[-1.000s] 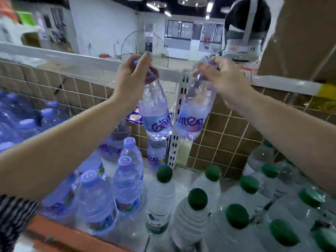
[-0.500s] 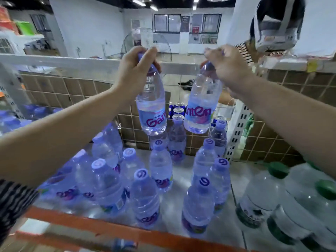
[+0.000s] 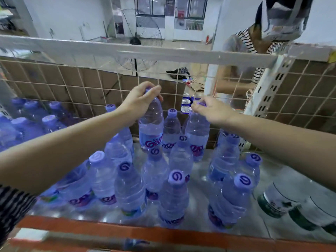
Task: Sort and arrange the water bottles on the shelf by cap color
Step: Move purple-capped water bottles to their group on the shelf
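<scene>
Left hand (image 3: 140, 99) grips left bottle (image 3: 151, 128), right hand (image 3: 213, 110) right bottle (image 3: 197, 132), fingers curled round caps.

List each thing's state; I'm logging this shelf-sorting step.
Left hand: grips left bottle's cap end.
Left bottle: upright, capped, held by its top.
Right hand: pinches right bottle's cap.
Right bottle: upright, capped, held by its top.
Standing purple-cap bottles: upright, capped.
Green-label bottles: caps out of view.
</scene>
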The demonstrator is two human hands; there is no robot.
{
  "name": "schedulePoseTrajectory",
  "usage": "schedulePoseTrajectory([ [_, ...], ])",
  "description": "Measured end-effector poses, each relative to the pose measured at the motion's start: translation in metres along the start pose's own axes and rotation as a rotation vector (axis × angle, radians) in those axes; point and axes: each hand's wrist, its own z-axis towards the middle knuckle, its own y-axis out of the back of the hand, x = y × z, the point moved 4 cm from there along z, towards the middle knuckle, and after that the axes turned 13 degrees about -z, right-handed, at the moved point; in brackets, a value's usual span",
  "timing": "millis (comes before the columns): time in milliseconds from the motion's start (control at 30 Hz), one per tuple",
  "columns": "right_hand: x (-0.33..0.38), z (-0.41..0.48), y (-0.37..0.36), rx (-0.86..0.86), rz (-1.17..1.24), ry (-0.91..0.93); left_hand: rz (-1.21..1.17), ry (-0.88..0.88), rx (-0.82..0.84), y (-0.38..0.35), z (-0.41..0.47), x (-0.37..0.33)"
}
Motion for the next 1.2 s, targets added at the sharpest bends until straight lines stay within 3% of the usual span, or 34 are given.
schedulePoseTrajectory([
  [267, -0.011, -0.007, -0.031, 0.220, -0.133, -0.002, 0.064, 0.185, 0.110, -0.004, -0.005, 0.043],
  [400, -0.014, -0.005, -0.033, 0.222, -0.182, -0.010, 0.106, 0.284, 0.153, -0.005, -0.008, 0.058],
  [600, -0.006, -0.001, -0.026, 0.166, -0.005, 0.004, 0.311, 0.367, 0.220, -0.004, -0.016, 0.067],
  [833, -0.001, 0.001, -0.019, 0.096, 0.154, 0.048, 0.495, 0.302, 0.254, -0.004, -0.022, 0.052],
  [1000, 0.001, -0.007, 0.008, 0.031, 0.212, 0.069, 0.543, 0.067, 0.168, -0.017, -0.025, 0.018],
  [1200, -0.015, -0.041, 0.044, -0.084, 0.189, 0.078, 0.451, -0.133, 0.222, -0.057, -0.035, -0.021],
])
